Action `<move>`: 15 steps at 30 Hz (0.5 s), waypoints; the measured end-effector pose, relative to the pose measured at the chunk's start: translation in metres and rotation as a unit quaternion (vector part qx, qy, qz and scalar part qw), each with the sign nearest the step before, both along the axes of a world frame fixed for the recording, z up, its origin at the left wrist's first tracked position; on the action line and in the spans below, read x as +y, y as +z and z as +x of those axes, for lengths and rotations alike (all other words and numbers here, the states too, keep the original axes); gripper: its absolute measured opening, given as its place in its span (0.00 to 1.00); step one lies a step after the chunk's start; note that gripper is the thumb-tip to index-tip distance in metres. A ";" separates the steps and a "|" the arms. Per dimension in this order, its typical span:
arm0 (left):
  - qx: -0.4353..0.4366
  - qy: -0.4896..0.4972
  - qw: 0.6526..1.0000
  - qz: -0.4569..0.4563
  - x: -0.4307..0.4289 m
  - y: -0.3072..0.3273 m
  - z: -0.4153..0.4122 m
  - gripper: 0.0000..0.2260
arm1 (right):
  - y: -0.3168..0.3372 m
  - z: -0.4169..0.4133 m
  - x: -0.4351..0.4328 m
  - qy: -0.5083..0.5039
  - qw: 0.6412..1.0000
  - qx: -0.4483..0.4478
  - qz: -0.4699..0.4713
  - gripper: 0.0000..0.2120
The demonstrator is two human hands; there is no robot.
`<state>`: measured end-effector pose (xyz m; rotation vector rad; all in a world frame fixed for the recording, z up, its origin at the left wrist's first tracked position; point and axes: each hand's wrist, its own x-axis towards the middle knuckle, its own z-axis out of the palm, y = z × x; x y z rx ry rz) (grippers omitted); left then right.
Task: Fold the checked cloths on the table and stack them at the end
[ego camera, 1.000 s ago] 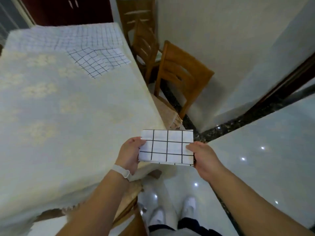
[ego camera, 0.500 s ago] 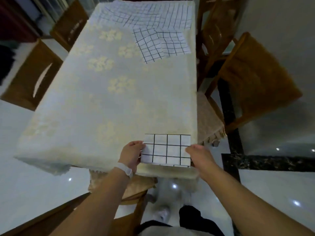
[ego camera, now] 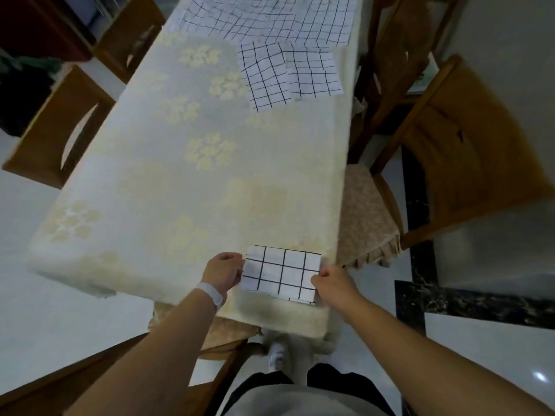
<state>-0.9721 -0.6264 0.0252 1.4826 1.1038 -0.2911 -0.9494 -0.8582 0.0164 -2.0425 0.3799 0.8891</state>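
Observation:
A small folded checked cloth (ego camera: 282,273), white with black grid lines, is at the near right corner of the table (ego camera: 168,205). My left hand (ego camera: 223,273) grips its left edge and my right hand (ego camera: 332,283) pinches its right edge. Whether the cloth rests flat on the table or hovers just above it I cannot tell. Farther up the table lie two unfolded checked cloths (ego camera: 288,73) side by side, and a larger spread of checked cloth (ego camera: 270,19) covers the far end.
The table wears a pale floral tablecloth. Wooden chairs stand around it: one with a cushioned seat at the right (ego camera: 450,163), another behind it (ego camera: 399,49), one at the left (ego camera: 60,130), one below me (ego camera: 90,379). The floor is glossy.
I have turned from the floor side to face the table. Both hands have carried the folded cloth from over the floor to over the near right corner of the table.

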 end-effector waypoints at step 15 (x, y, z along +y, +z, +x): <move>-0.006 -0.010 0.999 -0.044 0.018 0.008 -0.025 0.07 | 0.011 -0.008 0.001 0.021 0.998 -0.016 -0.061 0.06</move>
